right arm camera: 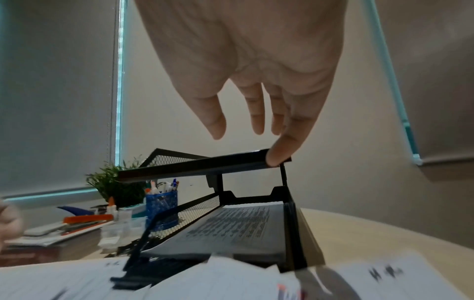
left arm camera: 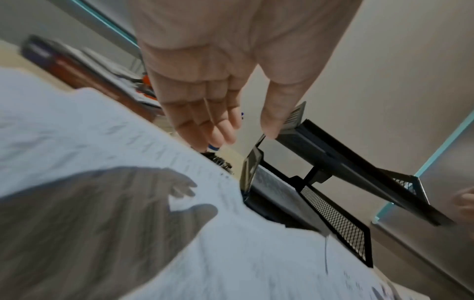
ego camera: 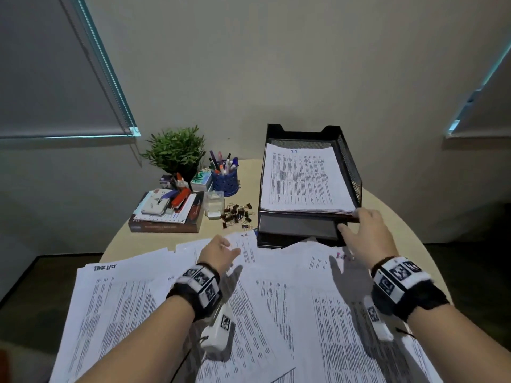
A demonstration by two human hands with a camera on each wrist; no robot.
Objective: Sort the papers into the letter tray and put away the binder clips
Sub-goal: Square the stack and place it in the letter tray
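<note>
Loose printed papers (ego camera: 276,299) cover the near half of the round table. A black mesh two-tier letter tray (ego camera: 351,167) stands behind them, with a stack of sheets (ego camera: 301,181) in its top tier. In the right wrist view more sheets (right arm camera: 231,227) lie in the lower tier. Dark binder clips (ego camera: 237,212) lie in a pile left of the tray. My left hand (ego camera: 224,248) hovers open over the papers, fingers straight (left arm camera: 200,125). My right hand (ego camera: 356,225) is open at the top tier's front right corner, one fingertip (right arm camera: 277,156) touching its rim (right arm camera: 192,166).
A small clear plastic box (ego camera: 213,204) stands beside the clips. Behind it are a blue pen cup (ego camera: 225,178), a potted plant (ego camera: 177,150) and a book stack (ego camera: 168,214) with a stapler on top. Bare tabletop (ego camera: 401,217) shows right of the tray.
</note>
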